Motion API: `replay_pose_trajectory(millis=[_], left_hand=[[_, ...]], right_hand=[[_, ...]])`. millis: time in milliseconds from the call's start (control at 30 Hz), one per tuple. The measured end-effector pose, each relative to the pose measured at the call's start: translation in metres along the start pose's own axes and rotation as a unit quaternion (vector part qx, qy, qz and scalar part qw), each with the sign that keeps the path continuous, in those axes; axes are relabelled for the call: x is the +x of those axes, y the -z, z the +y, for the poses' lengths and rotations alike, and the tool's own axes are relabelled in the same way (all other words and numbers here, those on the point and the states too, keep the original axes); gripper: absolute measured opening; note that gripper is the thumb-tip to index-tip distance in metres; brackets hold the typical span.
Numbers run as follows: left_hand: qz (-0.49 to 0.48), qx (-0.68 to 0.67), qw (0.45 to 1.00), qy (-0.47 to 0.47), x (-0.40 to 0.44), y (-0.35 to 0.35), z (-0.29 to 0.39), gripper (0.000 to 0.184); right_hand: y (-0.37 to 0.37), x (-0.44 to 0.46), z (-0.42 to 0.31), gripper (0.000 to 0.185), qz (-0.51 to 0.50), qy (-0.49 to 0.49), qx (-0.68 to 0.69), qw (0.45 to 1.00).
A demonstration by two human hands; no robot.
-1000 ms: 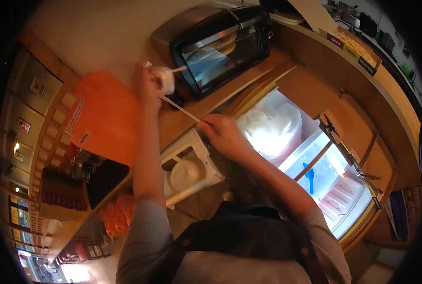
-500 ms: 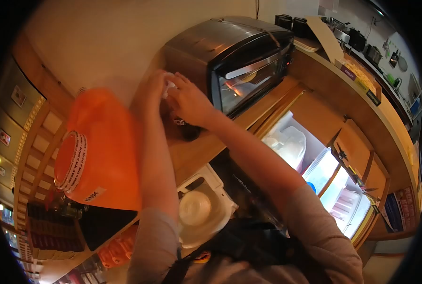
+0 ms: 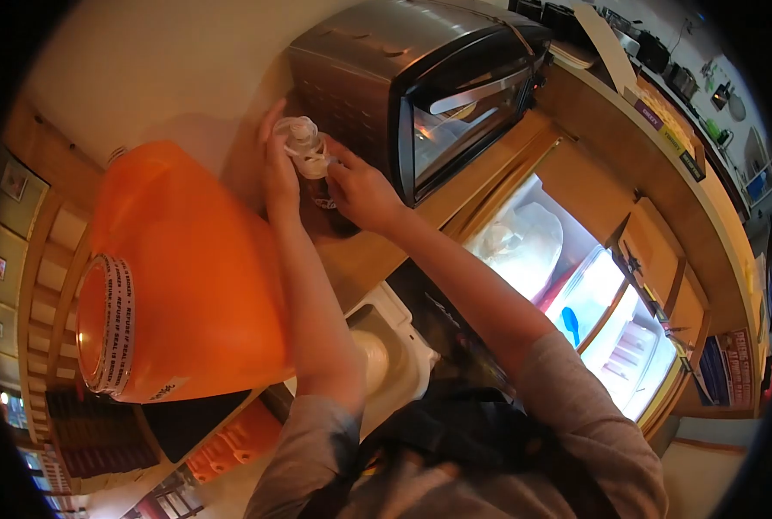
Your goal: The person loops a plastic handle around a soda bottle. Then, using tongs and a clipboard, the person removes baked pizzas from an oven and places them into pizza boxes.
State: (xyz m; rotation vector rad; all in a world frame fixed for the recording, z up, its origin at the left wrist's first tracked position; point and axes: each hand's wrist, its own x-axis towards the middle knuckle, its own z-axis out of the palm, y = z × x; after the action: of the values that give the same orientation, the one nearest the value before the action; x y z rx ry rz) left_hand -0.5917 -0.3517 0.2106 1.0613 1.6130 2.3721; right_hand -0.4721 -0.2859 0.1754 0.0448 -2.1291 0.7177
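My left hand point(image 3: 280, 177) is cupped along the left side of a clear-topped plastic bottle point(image 3: 304, 143), its fingers reaching up past the neck. On the opposite side my right hand point(image 3: 361, 192) has its thumb and fingers closed against the bottle's upper part. Lower down, between my hands, shows a dark section with white script lettering; its base is partly hidden. What looks like loose clear plastic surrounds the neck, but I cannot make it out exactly. A large orange jug point(image 3: 195, 285) lies on its side just left of my left forearm, its sealed lid facing left.
A toaster oven point(image 3: 412, 95) stands behind my right hand on the wooden counter point(image 3: 446, 212). Below to the right, a lit open compartment holds clear plastic containers point(image 3: 524, 238) and a blue spoon-like item point(image 3: 570, 322). A white plastic tub point(image 3: 403, 368) sits below my forearms.
My hands have parted slightly, uncovering the clear bottle top between them. The view has shifted, so the orange jug and toaster oven appear larger and nearer.
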Motion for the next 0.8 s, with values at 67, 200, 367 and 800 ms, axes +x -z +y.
replay_pose_trajectory(millis=[67,200,367,800], left_hand=[[-0.045,0.071,0.996,-0.003,0.002,-0.008,0.025,0.035],[-0.031,0.178,0.98,0.081,0.019,-0.011,0.026,0.028],[-0.081,0.278,0.954,0.075,0.05,0.007,0.002,0.028],[0.023,-0.156,0.986,0.047,-0.008,0.002,-0.023,0.037]], right_hand=[[0.0,0.001,-0.001,0.01,0.008,-0.002,0.0,1.0],[-0.004,0.002,-0.004,0.022,0.036,-0.006,-0.046,0.998],[0.013,0.025,-0.019,0.022,0.045,0.131,-0.17,0.976],[-0.007,-0.015,0.009,0.007,0.008,0.064,-0.035,0.997]])
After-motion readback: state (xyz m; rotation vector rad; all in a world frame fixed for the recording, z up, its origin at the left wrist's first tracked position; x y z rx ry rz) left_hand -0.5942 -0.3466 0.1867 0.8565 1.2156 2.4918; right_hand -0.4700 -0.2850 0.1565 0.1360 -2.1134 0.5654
